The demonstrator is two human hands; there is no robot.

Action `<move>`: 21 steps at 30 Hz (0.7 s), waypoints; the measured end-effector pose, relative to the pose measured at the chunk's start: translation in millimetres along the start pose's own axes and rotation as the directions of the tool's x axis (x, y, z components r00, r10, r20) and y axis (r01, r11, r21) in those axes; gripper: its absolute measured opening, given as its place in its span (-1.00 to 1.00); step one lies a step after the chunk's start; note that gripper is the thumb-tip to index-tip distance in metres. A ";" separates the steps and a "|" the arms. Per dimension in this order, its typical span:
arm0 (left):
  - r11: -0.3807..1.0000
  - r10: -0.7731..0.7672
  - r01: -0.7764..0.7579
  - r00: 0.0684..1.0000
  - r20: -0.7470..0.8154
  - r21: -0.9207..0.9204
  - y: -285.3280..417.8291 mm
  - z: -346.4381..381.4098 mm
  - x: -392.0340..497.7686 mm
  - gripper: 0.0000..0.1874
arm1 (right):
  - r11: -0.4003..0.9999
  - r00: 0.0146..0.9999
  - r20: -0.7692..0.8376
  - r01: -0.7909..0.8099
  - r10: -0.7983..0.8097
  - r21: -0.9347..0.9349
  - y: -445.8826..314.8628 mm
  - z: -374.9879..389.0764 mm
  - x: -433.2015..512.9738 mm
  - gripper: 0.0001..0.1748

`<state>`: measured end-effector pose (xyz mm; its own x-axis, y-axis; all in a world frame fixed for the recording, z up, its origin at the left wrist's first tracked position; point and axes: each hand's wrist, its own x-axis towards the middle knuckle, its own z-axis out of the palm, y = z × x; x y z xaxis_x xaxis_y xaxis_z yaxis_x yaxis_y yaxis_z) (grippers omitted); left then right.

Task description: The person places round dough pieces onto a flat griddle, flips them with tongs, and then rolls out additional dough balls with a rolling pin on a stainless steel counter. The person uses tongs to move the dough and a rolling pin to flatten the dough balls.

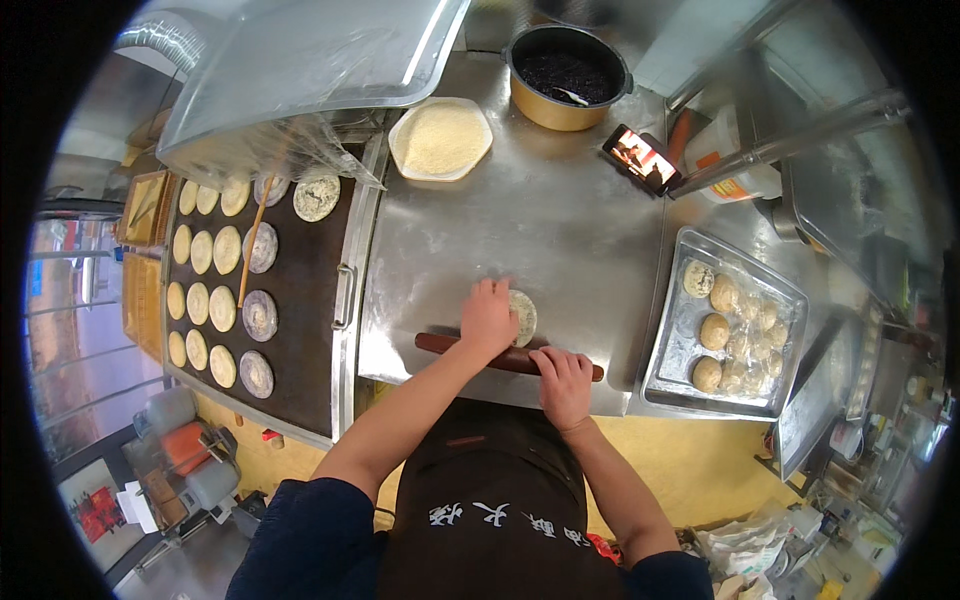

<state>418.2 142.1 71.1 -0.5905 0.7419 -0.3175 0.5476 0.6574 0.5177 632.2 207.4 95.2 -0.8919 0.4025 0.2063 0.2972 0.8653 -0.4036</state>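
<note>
Near the front edge of a steel worktop (517, 217) lies a brown wooden rolling pin (517, 361). My right hand (566, 382) is closed on its right part. My left hand (489, 313) is over the pin's left part, at the left edge of a round, speckled dough disc (523, 319); whether it grips anything cannot be told. The disc lies flat just beyond the pin, partly hidden by my left hand.
At left, a dark griddle (307, 300) holds several flat dough rounds and a thin wooden stick (255, 240). A metal tray (671, 360) of dough balls stands right. Farther back are a dish of pale crumbs (441, 140), a pot (559, 112) and a phone (641, 160).
</note>
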 end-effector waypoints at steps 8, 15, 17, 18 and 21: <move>0.997 0.073 -0.077 0.981 0.181 0.017 8.3 -22.1 8.9 -0.73 | 0.996 0.996 0.044 -0.075 0.073 0.051 -15.3 -28.6 -31.8 -0.47; 0.895 0.000 0.024 0.998 0.055 -0.446 -7.8 -51.6 -50.7 -0.45 | 0.995 0.997 0.059 -0.060 0.056 0.076 -16.4 -44.0 -42.8 -0.45; 0.931 0.054 -0.090 0.992 -0.110 -0.353 -16.6 -50.3 -74.0 -0.36 | 0.996 0.996 0.079 -0.058 0.053 0.073 -16.3 -42.8 -42.3 -0.44; 0.959 0.118 -0.141 0.987 -0.105 -0.246 -23.3 -52.1 -83.8 -0.31 | 0.996 0.994 0.098 -0.059 0.052 0.069 -15.4 -40.7 -40.3 -0.44; 0.981 0.190 -0.177 0.958 0.215 -0.078 -41.0 -57.4 -101.5 -0.27 | 0.998 0.992 0.119 -0.046 0.041 0.041 -8.6 -30.8 -29.0 -0.43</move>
<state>421.7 32.3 127.7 -0.3343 0.8637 -0.3771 0.5950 0.5037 0.6263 666.0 197.5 120.2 -0.9132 0.3992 0.0823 0.3237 0.8331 -0.4486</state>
